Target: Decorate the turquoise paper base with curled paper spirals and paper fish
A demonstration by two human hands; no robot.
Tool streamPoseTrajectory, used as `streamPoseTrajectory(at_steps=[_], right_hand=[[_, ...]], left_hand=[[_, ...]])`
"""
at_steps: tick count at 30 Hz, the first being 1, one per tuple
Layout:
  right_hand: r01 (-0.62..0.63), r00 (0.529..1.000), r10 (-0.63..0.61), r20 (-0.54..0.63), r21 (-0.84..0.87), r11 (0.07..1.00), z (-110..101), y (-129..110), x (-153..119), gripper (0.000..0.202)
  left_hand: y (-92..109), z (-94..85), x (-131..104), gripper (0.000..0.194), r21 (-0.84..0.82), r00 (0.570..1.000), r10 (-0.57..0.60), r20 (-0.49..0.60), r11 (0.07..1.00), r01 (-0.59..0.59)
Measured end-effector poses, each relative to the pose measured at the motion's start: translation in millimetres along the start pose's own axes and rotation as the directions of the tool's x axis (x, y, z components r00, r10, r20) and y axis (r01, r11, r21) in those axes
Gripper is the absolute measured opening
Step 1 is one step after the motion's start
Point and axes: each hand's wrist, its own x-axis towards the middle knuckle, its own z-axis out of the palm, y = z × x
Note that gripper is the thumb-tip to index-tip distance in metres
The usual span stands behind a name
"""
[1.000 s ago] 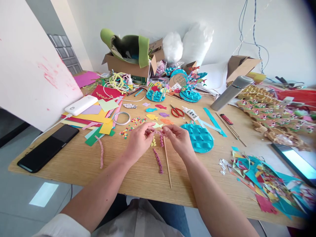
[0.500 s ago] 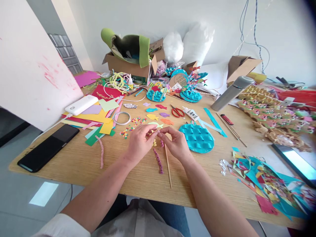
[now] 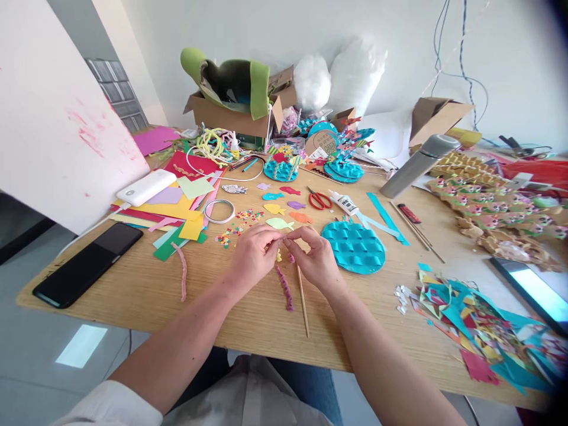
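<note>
My left hand [image 3: 251,254] and my right hand [image 3: 314,257] meet fingertip to fingertip above the table. Both are closed in a pinch; whatever lies between the fingertips is too small to make out. Below them lies a purple crinkled strip [image 3: 284,288]. A thin wooden stick [image 3: 303,305] runs out from under my right hand toward the table's front edge. A bit of yellow crinkled material [image 3: 279,255] shows between the hands. Just beyond the fingers are a pale green paper fish [image 3: 278,223] and an orange one. A blue woven paper disc [image 3: 354,247] rests right of my right hand.
Red-handled scissors [image 3: 320,200], a glue tube [image 3: 345,203] and a grey flask [image 3: 419,167] stand or lie behind. Coloured paper sheets [image 3: 195,228], a tape roll [image 3: 219,211] and a black phone [image 3: 89,265] are at left. Paper scraps [image 3: 483,325] cover the right front.
My fingertips have shifted slightly against each other, and the left fingers look more drawn together. The things on the table have stayed where they were.
</note>
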Motion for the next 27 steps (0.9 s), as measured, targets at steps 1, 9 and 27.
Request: streamPoseTrajectory(at_steps=[1,9,27], right_hand=[[-0.009,1.0,0.009,0.005,0.001,1.0,0,0,0,0.008],[-0.079,0.995,0.076,0.065,0.052,0.996,-3,1,2,0.012],[0.218,0.954,-0.105,0.28,-0.411,0.885,-15,8,2,0.01]], left_hand=[[0,-0.1,0,0.014,0.003,1.0,0.002,0.003,1.0,-0.002],[1,-1.9,3,0.014,-0.1,0.989,-0.137,0.049,0.985,0.142],[-18,-11.9,9,0.016,0.166,0.871,-0.37,0.324,0.929,0.332]])
